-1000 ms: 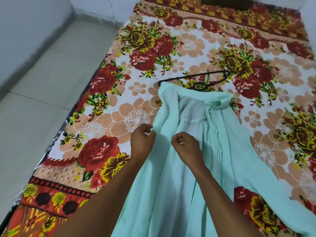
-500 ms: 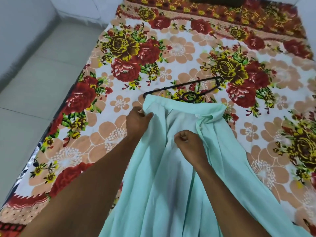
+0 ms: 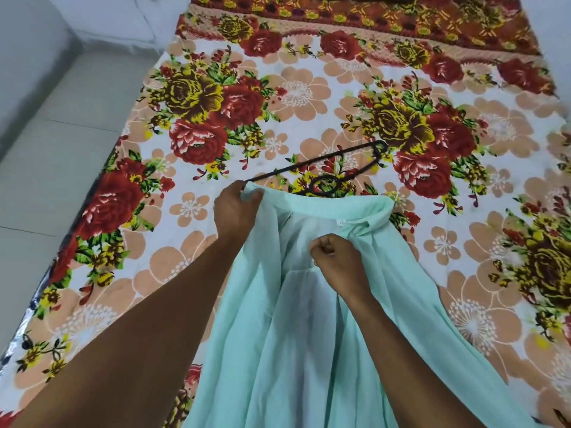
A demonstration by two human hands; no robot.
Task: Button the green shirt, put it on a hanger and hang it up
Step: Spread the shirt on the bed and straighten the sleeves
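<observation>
Gripping the green shirt [image 3: 296, 335]: left hand [image 3: 236, 208] clutches its collar end, right hand [image 3: 336, 262] pinches the front edge; black hanger [image 3: 327, 168] beyond on the bed [image 3: 309, 94].

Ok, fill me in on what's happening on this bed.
A person is working on a light green shirt spread over a floral bedsheet. The left hand grips the shirt's left collar end, and the right hand pinches the fabric near the front edge below the collar. The shirt front lies open, not buttoned. A black hanger lies on the sheet just beyond the collar, not yet in use.
</observation>
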